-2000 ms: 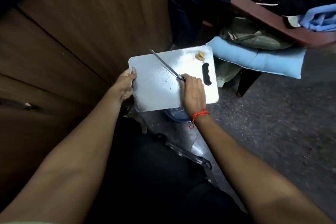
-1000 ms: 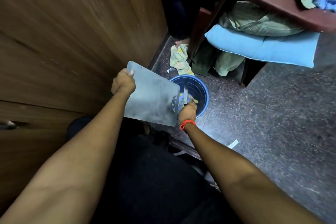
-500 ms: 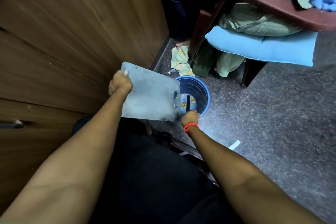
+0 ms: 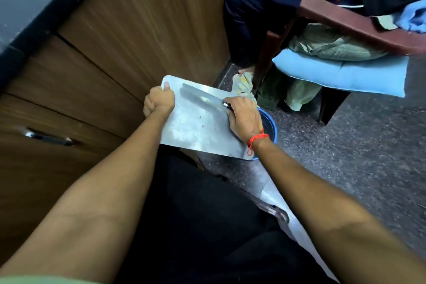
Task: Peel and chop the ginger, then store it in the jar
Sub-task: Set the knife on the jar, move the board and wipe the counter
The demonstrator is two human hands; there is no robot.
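My left hand (image 4: 159,103) grips the left edge of a white cutting board (image 4: 196,129), held in the air over a blue bin (image 4: 268,126). My right hand (image 4: 243,115) holds the knife (image 4: 202,97) by its handle, the blade lying flat across the board's upper part and pointing left. The board's surface shows only a few tiny specks. No ginger and no jar is in view.
Brown wooden cabinet doors (image 4: 115,41) stand close on the left. Ahead, a seated person's dark trouser leg (image 4: 258,7) and a chair with a blue cushion (image 4: 338,71). A crumpled cloth (image 4: 242,83) lies on the speckled floor (image 4: 357,145).
The board was tipped steeply over the blue bin with the knife down in it; now the board is swung back up flatter, and the knife blade lies across its top.
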